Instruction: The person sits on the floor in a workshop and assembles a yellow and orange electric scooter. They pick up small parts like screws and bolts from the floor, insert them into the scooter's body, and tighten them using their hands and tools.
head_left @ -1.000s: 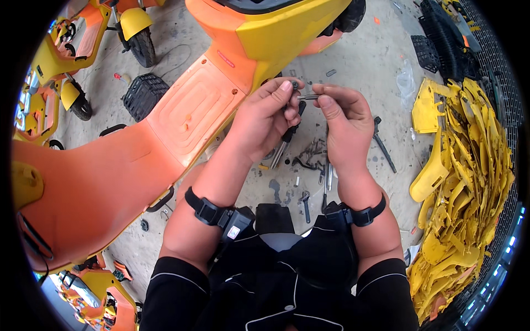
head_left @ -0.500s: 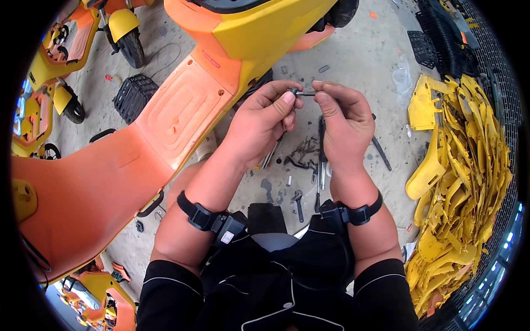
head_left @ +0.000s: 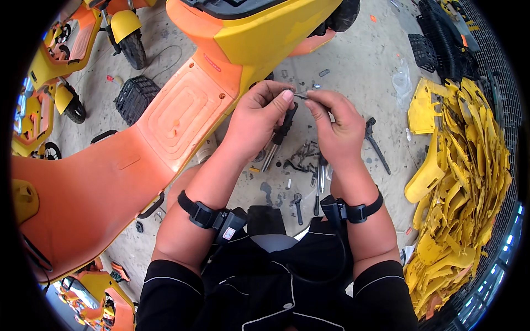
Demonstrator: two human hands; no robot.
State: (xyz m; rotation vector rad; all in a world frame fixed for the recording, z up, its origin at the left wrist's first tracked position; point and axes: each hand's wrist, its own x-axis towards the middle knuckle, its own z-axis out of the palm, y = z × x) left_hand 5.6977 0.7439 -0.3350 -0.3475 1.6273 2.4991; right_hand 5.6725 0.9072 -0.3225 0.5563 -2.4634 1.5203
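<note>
My left hand (head_left: 256, 116) is closed, thumb and forefinger pinching one end of a thin dark metal rod (head_left: 301, 97). The fingertips of my right hand (head_left: 341, 124) pinch the other end, so only a short stretch of it shows between the hands. Its exact kind is too small to make out. Both hands are raised over the floor, beside the orange footboard (head_left: 182, 105) of a yellow and orange scooter (head_left: 251, 41). Below my left hand lies a part with a black upper end and silver tubes (head_left: 270, 156).
Beneath my hands, an adjustable wrench (head_left: 298, 208), a long dark-handled tool (head_left: 317, 190) and small dark parts (head_left: 303, 157) lie on the concrete. A dark tool (head_left: 377, 146) lies right of them. Yellow panels (head_left: 455, 182) are heaped at right; a black basket (head_left: 135, 99) stands left.
My hands have come closer together, my right hand moving left and slightly down. Less of the metal rod shows between them. More of the dark tool at right is uncovered.
</note>
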